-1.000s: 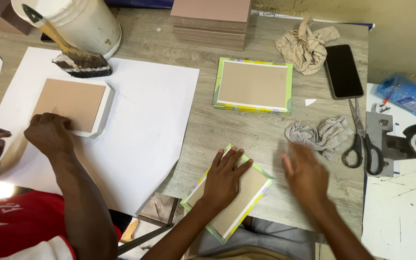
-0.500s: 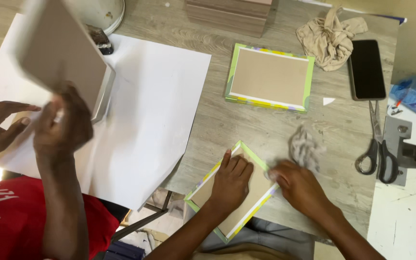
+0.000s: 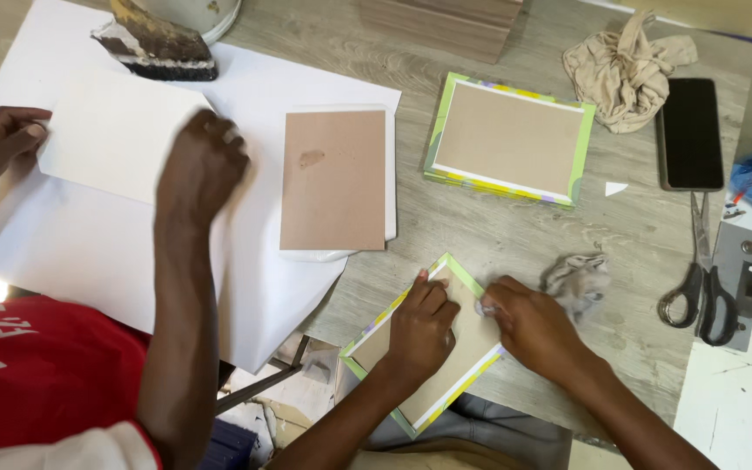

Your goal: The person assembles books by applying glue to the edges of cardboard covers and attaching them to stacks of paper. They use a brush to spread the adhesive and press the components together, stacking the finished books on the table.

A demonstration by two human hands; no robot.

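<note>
Pressing a green-edged board (image 3: 424,348) flat at the table's (image 3: 498,226) near edge, the person's left hand (image 3: 424,326) lies open on it while the right hand (image 3: 528,326) pinches its right rim, a grey rag (image 3: 576,278) just beside. The wrapped border seems to be getting smoothed down; next likely calls for firm, even pressure along that rim. A co-worker's hands (image 3: 198,165) hold a white sheet (image 3: 115,135) on the left.

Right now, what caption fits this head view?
Both hands, left and right, press a green-edged board on the table.
</note>
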